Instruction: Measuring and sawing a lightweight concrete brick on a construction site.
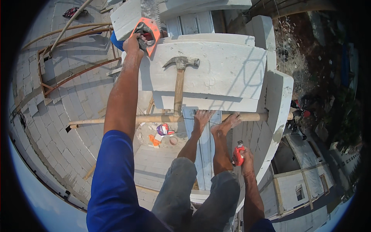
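Note:
My left hand [134, 45] grips a hand saw [156, 27] by its orange and black handle, beside the left end of a white lightweight concrete block [226, 69]. The toothed blade runs out at the top of the view. On that block lies a claw hammer [179, 81], its wooden handle jutting over the near edge towards my feet. Low on the right, my right hand [247, 162] is closed around a red tape measure [238, 155], next to my right shin. No drawn-out tape can be made out.
My bare feet [213, 123] are on a metal plank [204, 162] by a bamboo pole [145, 119]. Further blocks [279, 95] form a wall on the right, with a drop beyond. Far below lie an orange cloth or bag [154, 140] and litter. A rusty metal frame [78, 74] stands left.

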A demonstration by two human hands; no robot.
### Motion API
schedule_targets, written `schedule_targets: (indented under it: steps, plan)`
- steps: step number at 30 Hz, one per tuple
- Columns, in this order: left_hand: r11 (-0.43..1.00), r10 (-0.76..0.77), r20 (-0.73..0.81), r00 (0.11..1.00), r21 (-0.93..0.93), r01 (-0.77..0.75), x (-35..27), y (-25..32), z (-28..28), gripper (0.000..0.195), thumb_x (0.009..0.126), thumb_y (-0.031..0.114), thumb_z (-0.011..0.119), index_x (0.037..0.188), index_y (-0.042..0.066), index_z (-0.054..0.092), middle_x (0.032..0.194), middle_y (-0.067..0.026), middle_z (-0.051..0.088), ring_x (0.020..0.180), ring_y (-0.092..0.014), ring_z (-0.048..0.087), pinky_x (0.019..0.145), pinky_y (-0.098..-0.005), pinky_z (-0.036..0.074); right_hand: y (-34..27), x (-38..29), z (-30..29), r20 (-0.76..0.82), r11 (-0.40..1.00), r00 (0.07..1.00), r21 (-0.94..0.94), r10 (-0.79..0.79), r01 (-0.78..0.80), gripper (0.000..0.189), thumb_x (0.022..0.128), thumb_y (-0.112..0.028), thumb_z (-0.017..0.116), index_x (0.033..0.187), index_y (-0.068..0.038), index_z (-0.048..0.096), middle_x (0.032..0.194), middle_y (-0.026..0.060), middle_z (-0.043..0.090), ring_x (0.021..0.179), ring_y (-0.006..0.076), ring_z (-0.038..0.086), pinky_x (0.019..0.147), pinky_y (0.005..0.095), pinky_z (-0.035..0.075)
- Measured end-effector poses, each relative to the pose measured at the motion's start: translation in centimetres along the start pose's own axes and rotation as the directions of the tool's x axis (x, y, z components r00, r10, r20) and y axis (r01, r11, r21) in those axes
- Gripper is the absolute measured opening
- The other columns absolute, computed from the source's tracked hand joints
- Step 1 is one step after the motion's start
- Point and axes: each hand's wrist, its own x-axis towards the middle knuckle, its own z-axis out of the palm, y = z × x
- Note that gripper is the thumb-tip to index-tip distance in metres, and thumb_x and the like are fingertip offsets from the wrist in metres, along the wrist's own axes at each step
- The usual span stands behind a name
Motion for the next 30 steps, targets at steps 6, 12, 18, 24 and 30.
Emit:
schedule_targets:
  steps: [6, 12, 18, 24, 30]
  plan:
    - [0.993, 0.108, -0.028, 0.994, 0.059, -0.106, 2.9, 0.6, 2.2, 0.025, 0.092, 0.004, 0.061, 0.113, -0.009, 0.054, 0.098, -0.0181, 0.061, 0.078, -0.027, 0.064, 0.066, -0.0378, 0.058, 2.1, 0.1, -0.9, -0.012, 0.999, 0.999, 0.022, 0.034, -0.034, 0.04, 0.086, -0.026, 0.055, 0.117, -0.001, 0.059, 0.095, 0.0093, 0.06, 0.076, 0.0173, 0.061, 0.058, 0.0311, 0.055]
    - [0.994, -0.029, 0.066, 0.997, 0.108, 0.021, 6.6, -0.9, 4.6, 0.028, 0.102, 0.016, 0.045, 0.119, -0.006, 0.05, 0.113, -0.0176, 0.059, 0.095, -0.03, 0.065, 0.089, -0.0514, 0.054, 2.7, 1.3, 0.1, -0.074, 0.997, 0.995, 0.043, 0.064, -0.061, 0.039, 0.085, -0.026, 0.055, 0.116, -0.002, 0.059, 0.096, 0.0092, 0.061, 0.078, 0.0174, 0.062, 0.059, 0.0317, 0.056]
    - [0.867, -0.154, 0.141, 0.978, 0.495, 0.065, 6.7, -1.4, 4.6, 0.045, 0.095, 0.023, 0.057, 0.131, -0.002, 0.047, 0.13, -0.0218, 0.053, 0.117, -0.033, 0.056, 0.103, -0.0569, 0.037, 1.9, 1.5, 0.6, 0.0, 0.998, 1.0, 0.055, 0.019, -0.019, 0.039, 0.086, -0.025, 0.053, 0.118, -0.002, 0.058, 0.097, 0.0084, 0.061, 0.079, 0.0167, 0.061, 0.061, 0.0314, 0.056]
    - [0.564, 0.266, 0.323, 0.908, 0.712, -0.418, -5.4, -1.7, 3.7, 0.077, 0.088, 0.036, 0.068, 0.143, -0.005, 0.033, 0.129, -0.0272, 0.048, 0.117, -0.031, 0.052, 0.1, -0.0433, 0.041, 1.8, 0.6, -0.6, -0.097, 0.989, 0.995, 0.15, -0.004, 0.018, 0.039, 0.085, -0.025, 0.054, 0.117, -0.004, 0.058, 0.093, 0.0067, 0.06, 0.077, 0.016, 0.06, 0.061, 0.0313, 0.056]
    - [0.513, 0.147, 0.401, 0.904, 0.75, -0.417, -22.2, -4.8, -4.2, 0.061, 0.09, 0.031, 0.068, 0.136, -0.003, 0.045, 0.119, -0.02, 0.056, 0.108, -0.024, 0.056, 0.09, -0.0372, 0.047, -2.1, 0.6, 2.8, -0.027, 0.992, 0.998, 0.117, -0.05, 0.053, 0.036, 0.084, -0.025, 0.057, 0.112, -0.003, 0.061, 0.095, 0.0056, 0.061, 0.08, 0.0154, 0.06, 0.067, 0.0322, 0.053]
